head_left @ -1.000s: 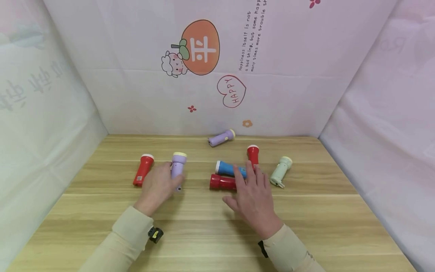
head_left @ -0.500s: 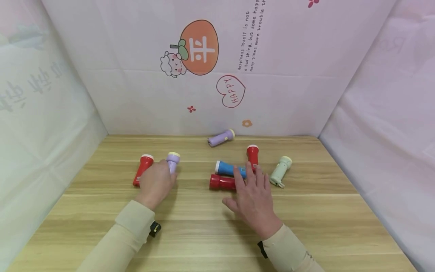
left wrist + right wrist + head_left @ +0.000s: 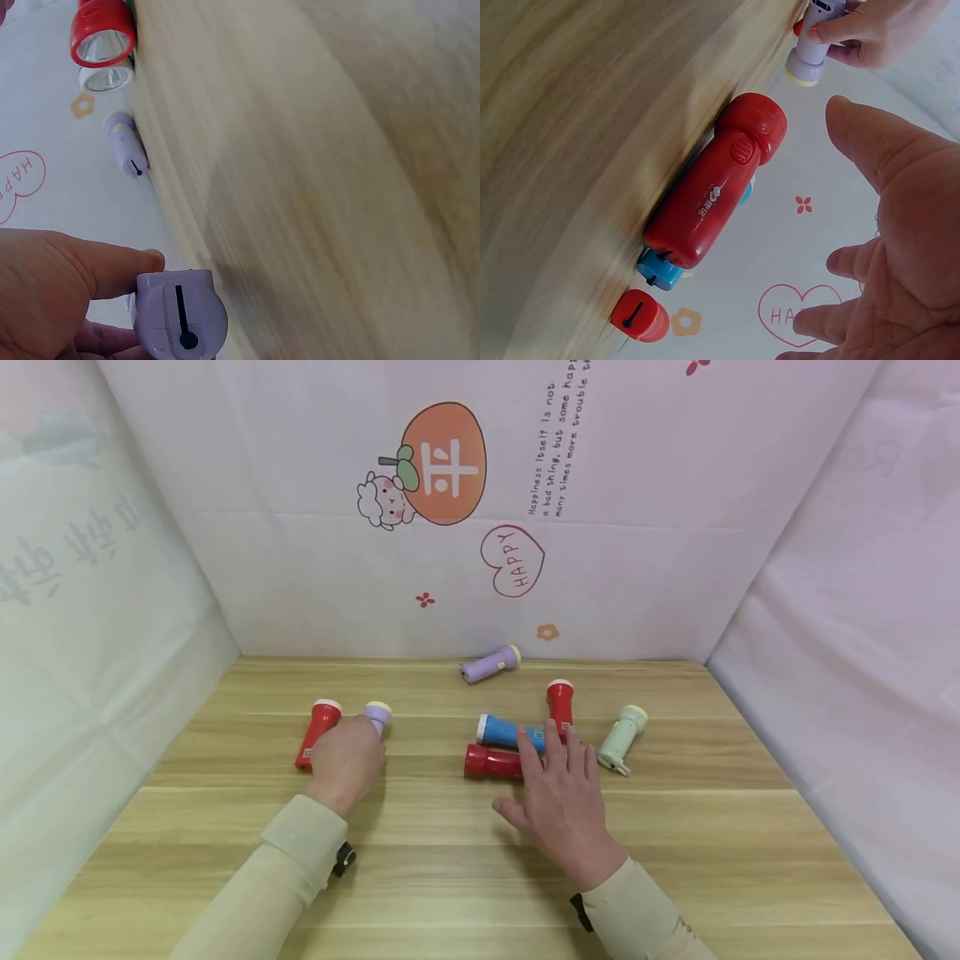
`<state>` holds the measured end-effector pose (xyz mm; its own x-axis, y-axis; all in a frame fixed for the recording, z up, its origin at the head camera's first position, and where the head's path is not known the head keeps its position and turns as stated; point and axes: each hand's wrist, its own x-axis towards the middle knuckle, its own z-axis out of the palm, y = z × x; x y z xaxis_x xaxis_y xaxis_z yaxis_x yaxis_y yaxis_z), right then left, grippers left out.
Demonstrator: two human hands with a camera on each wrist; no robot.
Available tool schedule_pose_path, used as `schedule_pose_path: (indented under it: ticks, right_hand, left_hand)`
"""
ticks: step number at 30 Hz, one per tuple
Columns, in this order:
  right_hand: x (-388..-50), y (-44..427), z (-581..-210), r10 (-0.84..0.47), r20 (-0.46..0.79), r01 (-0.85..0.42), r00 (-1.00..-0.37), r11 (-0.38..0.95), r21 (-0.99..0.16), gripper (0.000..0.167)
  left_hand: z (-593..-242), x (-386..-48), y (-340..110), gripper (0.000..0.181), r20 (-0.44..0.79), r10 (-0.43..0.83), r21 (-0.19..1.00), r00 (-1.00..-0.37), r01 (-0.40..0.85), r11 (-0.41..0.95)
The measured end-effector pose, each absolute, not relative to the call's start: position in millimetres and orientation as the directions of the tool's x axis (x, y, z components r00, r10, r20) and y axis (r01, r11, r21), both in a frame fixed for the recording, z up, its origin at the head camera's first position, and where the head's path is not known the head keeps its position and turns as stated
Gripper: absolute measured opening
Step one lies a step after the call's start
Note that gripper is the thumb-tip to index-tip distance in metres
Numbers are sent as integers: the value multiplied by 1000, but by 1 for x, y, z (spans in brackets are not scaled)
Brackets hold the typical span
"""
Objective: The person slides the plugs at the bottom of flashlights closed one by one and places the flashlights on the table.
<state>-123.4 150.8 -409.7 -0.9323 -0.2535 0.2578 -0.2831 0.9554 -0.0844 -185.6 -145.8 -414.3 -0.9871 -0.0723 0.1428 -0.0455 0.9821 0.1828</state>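
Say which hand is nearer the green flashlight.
Right. The right hand is just left of the green flashlight; the left hand is far to its left, holding a purple flashlight.

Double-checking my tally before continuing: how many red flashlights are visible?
3. One red flashlight lies beside the left hand; a second red flashlight in front of the blue flashlight; a third red flashlight beyond the right hand. Hands partly cover some.

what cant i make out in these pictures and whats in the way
Head view: most of the held purple flashlight, behind the left grip.
Head view: the tail end of the dark red flashlight, behind the right grip.
Right wrist view: most of the blue flashlight, behind the dark red one.
Left wrist view: part of the left grip, cut off by the left and bottom edges.
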Motion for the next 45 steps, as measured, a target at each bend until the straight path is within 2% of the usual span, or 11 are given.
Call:
schedule_pose_path:
  ticks: [8, 18, 26, 30, 38, 45]
  right_hand:
    - [-123, 151, -411, -254, 275, -289, -927, 952, -97, 99]
    - [-123, 151, -411, -258, 269, -293, -928, 951, -97, 100]
    - [-123, 150, -410, -265, 273, -300, -925, 949, -97, 99]
    - [-123, 150, -410, -266, 274, -301, -924, 949, -97, 99]
    - [-123, 148, -410, -269, 264, -301, -926, 950, -85, 99]
    - [-123, 148, -410, -270, 264, -299, -926, 951, -79, 99]
  left_hand:
    - [-419, -189, -149, 28, 144, -68, 157, -987, -45, 987]
    - [-425, -189, -152, 19, 201, -52, 160, -978, -20, 987]
    - [-426, -187, -152, 16, 189, -68, 162, -980, -37, 986]
    - [-426, -182, -150, 8, 209, -35, 152, -977, -2, 988]
    - [-427, -172, -146, 10, 300, 54, 62, -953, 76, 995]
    - [-424, -178, -149, 13, 228, 0, 101, -974, 23, 995]
